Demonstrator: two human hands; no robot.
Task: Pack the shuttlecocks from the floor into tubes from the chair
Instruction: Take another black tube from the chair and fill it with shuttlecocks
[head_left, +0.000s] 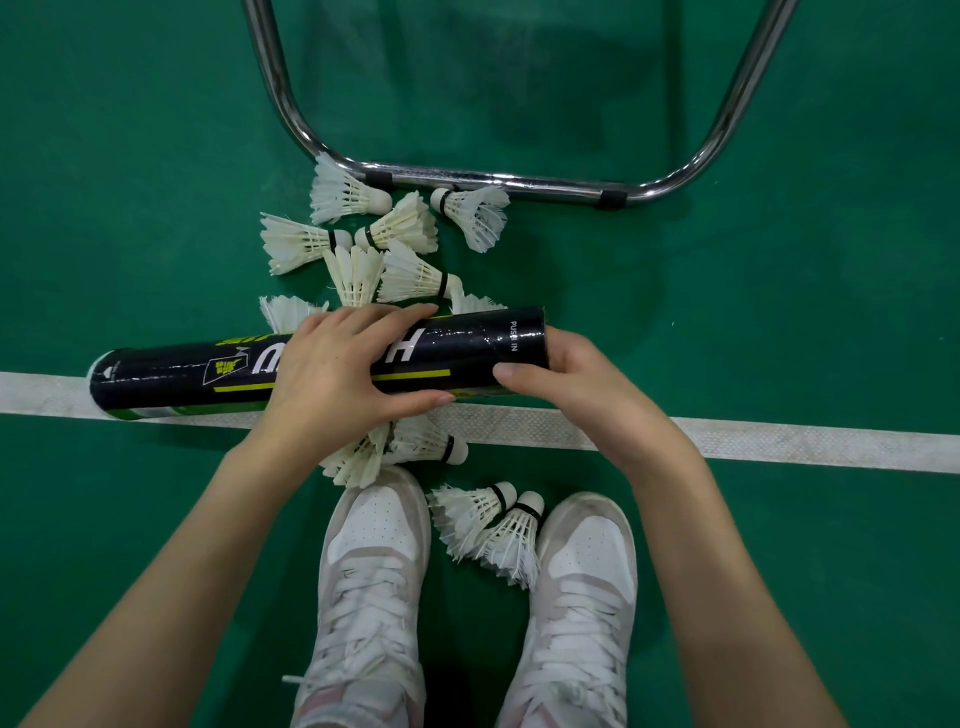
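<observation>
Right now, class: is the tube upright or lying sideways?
Sideways: the tube lies level across the white line, gripped by both hands.

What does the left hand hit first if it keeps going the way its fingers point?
The left hand lies over the tube, fingers pointing right along it. Straight on, it would likely meet the right hand gripping the tube's end; their relative height is unclear.

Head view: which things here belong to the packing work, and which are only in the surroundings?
Part of the job:
- black tube, held level by left hand and right hand
- loose shuttlecocks on the green floor

Only surroundings:
- chrome chair frame
- white court line
- white shoes
</observation>
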